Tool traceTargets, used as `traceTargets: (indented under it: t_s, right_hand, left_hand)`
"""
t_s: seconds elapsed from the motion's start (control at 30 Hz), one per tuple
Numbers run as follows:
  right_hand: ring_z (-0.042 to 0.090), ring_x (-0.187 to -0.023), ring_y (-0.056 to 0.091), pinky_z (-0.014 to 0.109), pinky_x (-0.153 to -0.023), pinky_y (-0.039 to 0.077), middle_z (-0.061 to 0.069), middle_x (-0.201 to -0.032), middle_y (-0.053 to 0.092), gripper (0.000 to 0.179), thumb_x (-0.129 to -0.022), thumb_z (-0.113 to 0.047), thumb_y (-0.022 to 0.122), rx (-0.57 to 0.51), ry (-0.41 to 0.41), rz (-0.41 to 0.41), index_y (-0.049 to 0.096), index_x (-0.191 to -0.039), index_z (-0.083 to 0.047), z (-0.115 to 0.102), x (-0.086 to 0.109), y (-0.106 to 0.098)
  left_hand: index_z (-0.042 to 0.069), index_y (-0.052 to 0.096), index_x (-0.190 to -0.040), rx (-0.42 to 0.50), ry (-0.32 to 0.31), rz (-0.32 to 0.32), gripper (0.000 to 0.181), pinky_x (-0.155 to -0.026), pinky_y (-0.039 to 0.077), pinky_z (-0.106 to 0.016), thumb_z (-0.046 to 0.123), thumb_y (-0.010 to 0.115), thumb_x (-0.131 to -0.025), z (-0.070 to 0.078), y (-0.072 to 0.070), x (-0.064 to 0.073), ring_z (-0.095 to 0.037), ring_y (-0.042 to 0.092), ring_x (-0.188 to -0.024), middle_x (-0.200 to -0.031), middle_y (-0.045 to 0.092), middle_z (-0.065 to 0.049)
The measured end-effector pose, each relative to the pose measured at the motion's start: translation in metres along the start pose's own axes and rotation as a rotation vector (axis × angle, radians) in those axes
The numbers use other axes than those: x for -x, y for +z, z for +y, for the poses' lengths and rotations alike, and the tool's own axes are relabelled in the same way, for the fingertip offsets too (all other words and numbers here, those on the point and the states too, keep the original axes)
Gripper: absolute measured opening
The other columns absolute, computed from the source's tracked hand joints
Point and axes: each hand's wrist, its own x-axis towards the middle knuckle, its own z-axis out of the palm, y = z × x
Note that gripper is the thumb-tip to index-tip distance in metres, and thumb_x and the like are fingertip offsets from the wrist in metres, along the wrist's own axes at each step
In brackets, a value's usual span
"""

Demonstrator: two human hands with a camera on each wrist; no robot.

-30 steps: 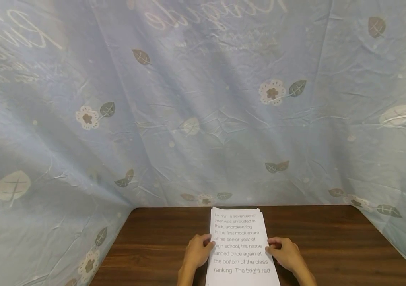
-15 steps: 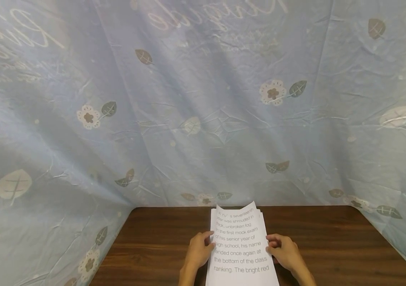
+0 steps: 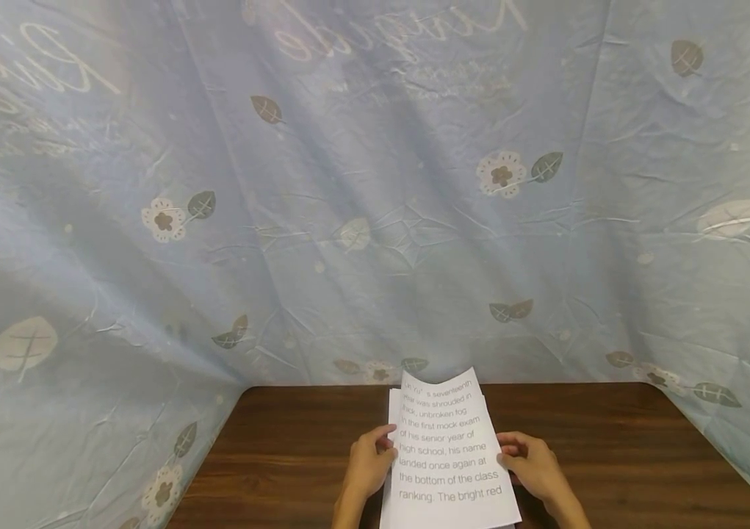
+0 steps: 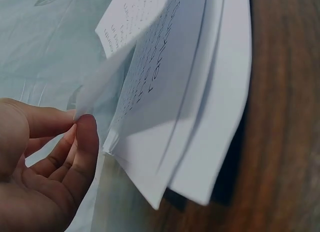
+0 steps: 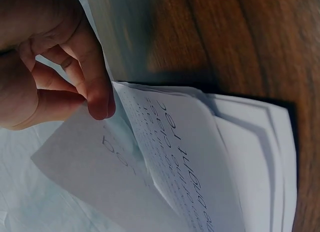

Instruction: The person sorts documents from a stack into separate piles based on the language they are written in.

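Observation:
A printed sheet of paper (image 3: 446,448) is lifted off a stack of paper (image 3: 388,507), its far edge bowed upward. My left hand (image 3: 366,464) is at the sheet's left edge and my right hand (image 3: 535,470) at its right. In the left wrist view, the thumb and a finger of the left hand (image 4: 47,157) pinch the edge of the raised sheet (image 4: 97,84), apart from the stack (image 4: 220,122) below. Seen from the right wrist, the right hand (image 5: 70,67) pinches the opposite edge of the sheet (image 5: 95,167). Similar print shows on the page beneath.
The stack lies on a dark brown wooden table (image 3: 626,455). A pale blue cloth (image 3: 375,184) with leaf and flower prints hangs behind the table and along its sides.
The top sheet has risen from the stack; its far corners curled up first, and now the whole sheet stands off, shifted slightly right. Both hands have moved only a little.

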Motion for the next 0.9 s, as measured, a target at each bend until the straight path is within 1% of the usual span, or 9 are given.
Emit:
traceTargets:
  t_s: [0.2,0.4,0.43,0.53,0.73,0.9]
  right_hand:
    - [0.020,-0.092,0.071,0.040,-0.072,0.066,0.009,-0.106,0.075,0.039,-0.093,-0.003,0.075,0.008,0.001,0.002,0.071,-0.131,0.000,0.001,-0.001,-0.001]
    - [0.019,-0.089,0.070,0.037,-0.070,0.063,0.009,-0.107,0.074,0.040,-0.094,-0.003,0.074,-0.004,0.025,-0.006,0.069,-0.134,0.001,0.001,-0.001,-0.002]
    - [0.019,-0.090,0.070,0.037,-0.070,0.062,0.009,-0.107,0.073,0.040,-0.094,-0.003,0.074,-0.006,0.027,-0.006,0.069,-0.134,0.002,0.001,-0.001,-0.002]
    - [0.020,-0.091,0.068,0.037,-0.070,0.061,0.010,-0.108,0.074,0.040,-0.095,-0.003,0.074,-0.015,0.028,-0.007,0.069,-0.134,0.003,0.001,-0.001,-0.004]
    - [0.021,-0.093,0.070,0.038,-0.072,0.061,0.016,-0.112,0.074,0.041,-0.096,-0.001,0.071,-0.124,0.065,-0.007,0.065,-0.136,0.008,0.007,-0.003,-0.008]
    - [0.023,-0.093,0.071,0.038,-0.075,0.063,0.017,-0.114,0.073,0.043,-0.099,-0.002,0.069,-0.199,0.082,-0.025,0.061,-0.139,0.011,0.011,-0.003,-0.014]
  left_hand:
    - [0.000,0.072,-0.133,0.019,0.002,0.020,0.045,-0.061,0.052,-0.020,-0.007,0.072,-0.089,-0.002,0.001,-0.001,-0.012,0.058,-0.077,-0.096,0.068,-0.008]
    - [-0.004,0.070,-0.134,0.112,-0.016,0.010,0.046,-0.055,0.056,-0.023,-0.010,0.070,-0.088,-0.001,0.001,0.001,-0.014,0.062,-0.075,-0.094,0.068,-0.012]
    - [-0.004,0.070,-0.135,0.128,-0.019,0.009,0.047,-0.055,0.057,-0.023,-0.010,0.070,-0.088,-0.001,0.002,0.001,-0.014,0.062,-0.075,-0.094,0.068,-0.013]
    - [-0.004,0.069,-0.135,0.163,-0.034,0.013,0.047,-0.056,0.057,-0.023,-0.010,0.069,-0.088,-0.002,0.002,0.002,-0.014,0.063,-0.074,-0.094,0.068,-0.011]
    - [-0.003,0.068,-0.137,0.289,-0.100,0.007,0.049,-0.061,0.058,-0.023,-0.007,0.070,-0.089,-0.003,0.007,0.003,-0.014,0.063,-0.075,-0.098,0.067,-0.010]
    - [-0.001,0.068,-0.139,0.356,-0.149,0.004,0.048,-0.066,0.060,-0.027,-0.004,0.069,-0.090,-0.001,0.011,0.004,-0.016,0.065,-0.082,-0.102,0.066,-0.011]
